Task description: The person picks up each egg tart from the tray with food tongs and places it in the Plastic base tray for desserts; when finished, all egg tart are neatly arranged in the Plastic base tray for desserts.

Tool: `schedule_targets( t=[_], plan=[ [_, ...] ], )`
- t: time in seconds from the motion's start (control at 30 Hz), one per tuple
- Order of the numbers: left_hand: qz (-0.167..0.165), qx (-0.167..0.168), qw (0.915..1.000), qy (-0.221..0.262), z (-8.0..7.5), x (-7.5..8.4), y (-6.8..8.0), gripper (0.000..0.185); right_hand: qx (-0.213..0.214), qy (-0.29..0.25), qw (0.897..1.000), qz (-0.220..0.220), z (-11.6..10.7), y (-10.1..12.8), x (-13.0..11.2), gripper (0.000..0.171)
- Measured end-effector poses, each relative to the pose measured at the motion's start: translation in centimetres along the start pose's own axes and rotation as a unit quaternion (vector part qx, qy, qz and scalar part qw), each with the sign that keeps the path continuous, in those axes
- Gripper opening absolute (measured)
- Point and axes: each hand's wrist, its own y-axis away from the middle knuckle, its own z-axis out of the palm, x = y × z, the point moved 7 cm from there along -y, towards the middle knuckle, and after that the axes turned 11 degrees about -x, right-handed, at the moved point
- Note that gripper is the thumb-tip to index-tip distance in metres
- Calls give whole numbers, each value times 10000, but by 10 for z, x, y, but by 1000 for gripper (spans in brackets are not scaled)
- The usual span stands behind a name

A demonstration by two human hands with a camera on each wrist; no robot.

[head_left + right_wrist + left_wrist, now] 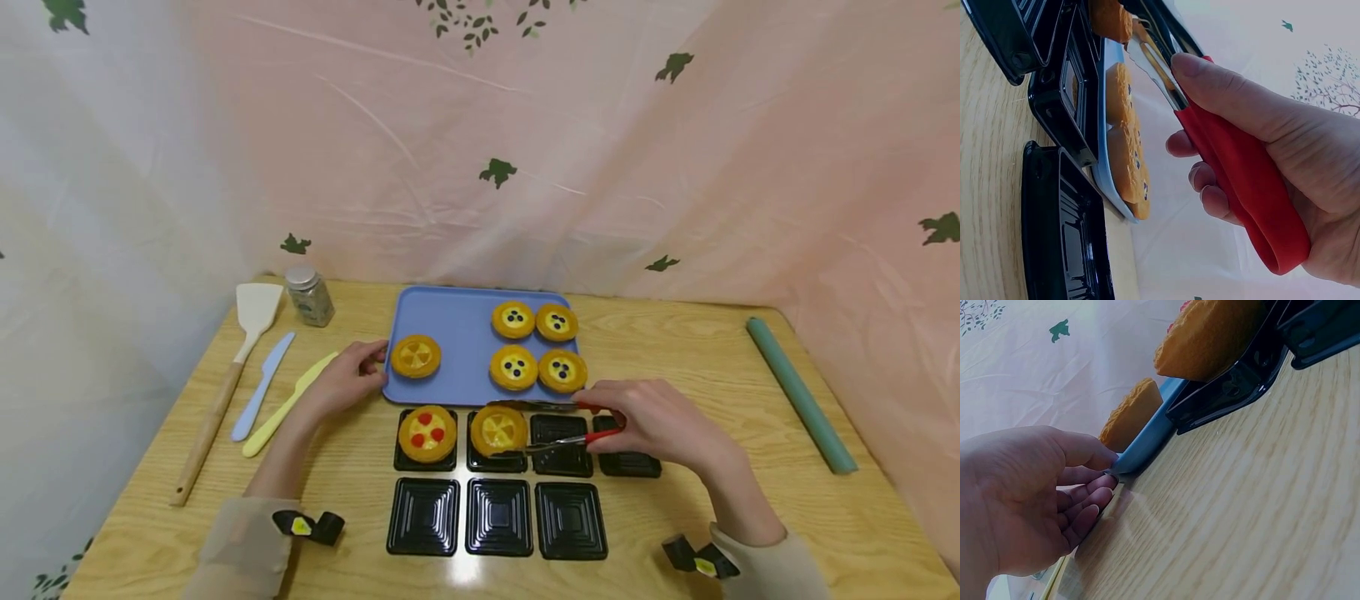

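**Tarts shared between a blue tray and a set of black trays**

Clock directions are read in the head view about the yellow-topped tart (498,429), with 12 farthest from the person. This tart is set at a black tray in the far row, between the arms of the tongs (1244,187); whether it is gripped by them cannot be told. The tongs are held in the curled right hand (648,421), at 3 o'clock. By the left hand (351,377), toward 10 o'clock, the rim of the blue tray (457,329) is pinched between thumb and bent fingers.

The work is judged to be at an early stage. Of seven black trays (498,517), one is occupied by a red-topped tart (427,435), at 9 o'clock, and a second is being served. Five tarts are yet borne by the blue tray: a wedge-topped tart (416,357) at 10 o'clock and four blueberry tarts (513,367) between 12 and 1.

The wood-grained table (690,358) is flanked at 9 o'clock by a spatula (257,308), a blue knife (258,392) and a yellow knife (285,408); a lidded jar (311,300) is placed at 10, a green rod (798,396) at 3. The whole is backed by a pale, leaf-printed curtain (405,183).
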Motion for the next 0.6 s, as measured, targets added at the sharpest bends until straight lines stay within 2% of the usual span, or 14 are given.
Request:
schedule_targets(
  t=[0.33, 0.6],
  plan=[
    [38, 53, 10000, -18, -1, -5, -2, 63, 11, 68, 10000, -63, 1, -2, -1, 56],
    [89, 93, 9999, -51, -2, -3, -2, 63, 3, 59, 9999, -86, 1, -2, -1, 57]
  ],
)
